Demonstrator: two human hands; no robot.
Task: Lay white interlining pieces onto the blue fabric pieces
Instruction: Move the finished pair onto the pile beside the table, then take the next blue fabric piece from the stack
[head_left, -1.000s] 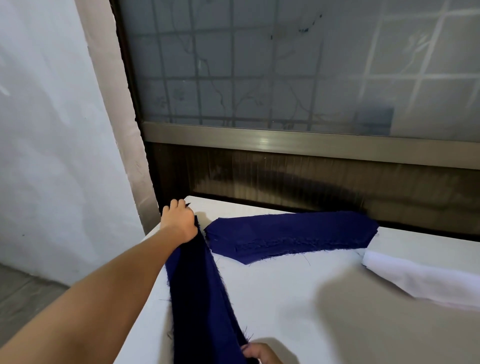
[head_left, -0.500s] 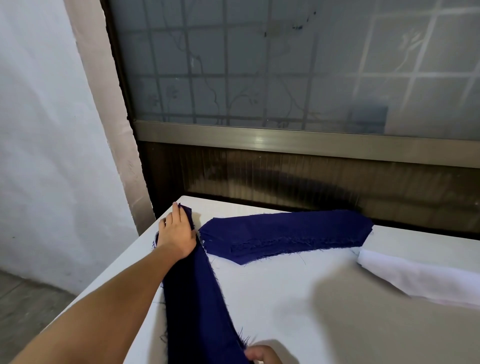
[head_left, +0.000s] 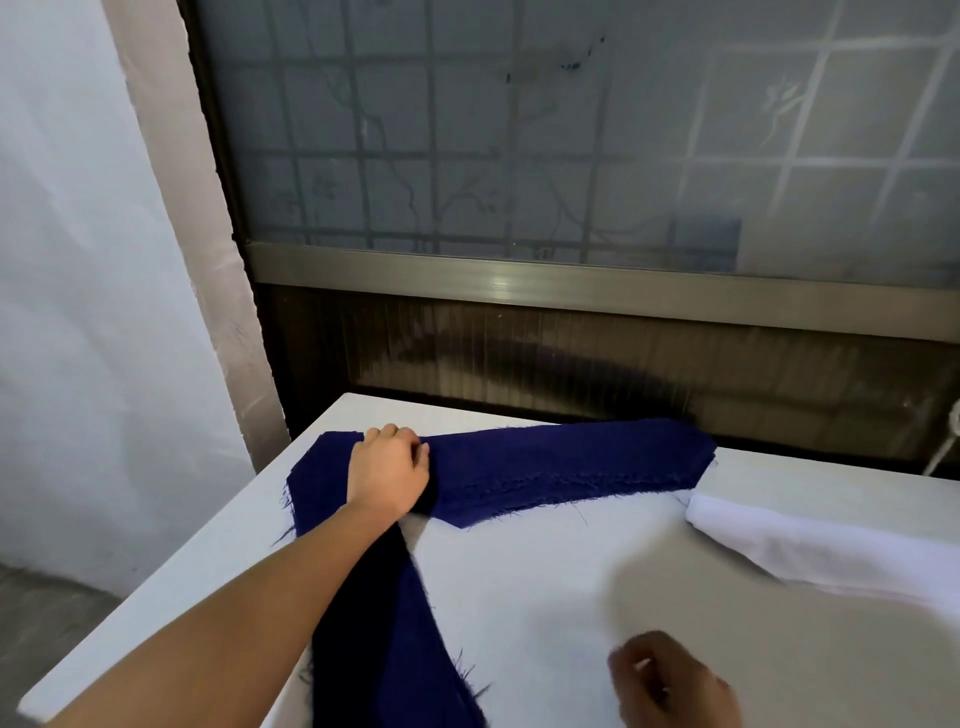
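Long blue fabric strip running from the near edge of the bench to its far-left corner, where its end meets, and seems to overlap, the second blue piece lying along the far edge. The white interlining stack rests at the right edge, just beside that piece and not yet laid on either. The left hand sits on the strip's far end with fingers bent down; whether they pinch or merely press the cloth cannot be told. The right hand hovers near the near edge, blurred, fingers loosely curled, apparently holding nothing. Likely faults: shifting the strip drags the overlapped piece askew, since the frayed edges can catch; the strip, close to the left edge, may slide off; interlining laid over an unsmoothed fold would sit misaligned.
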